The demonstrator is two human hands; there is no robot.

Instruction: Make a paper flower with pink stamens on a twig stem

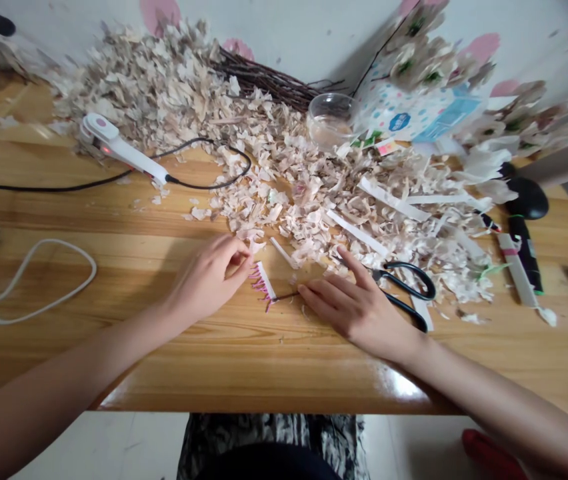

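Observation:
My left hand (209,277) is curled, its fingertips pinching a small white paper piece (255,247). Just beyond them, a white paper strip with a pink-tipped fringe (263,283) lies on the wooden table (114,213). A thin dark stem (287,295) runs from that strip to my right hand (359,310). That hand lies flat, its fingertips on the stem's end and its index finger raised. Black-handled scissors (407,290) sit just right of it, partly hidden by the hand.
A large heap of cream paper scraps (284,193) and long white strips covers the back of the table. Behind stand dark twigs (264,83), a glass bowl (331,120), a tissue box (404,107), paper flowers (424,60), a white glue gun (114,143) and markers (527,257).

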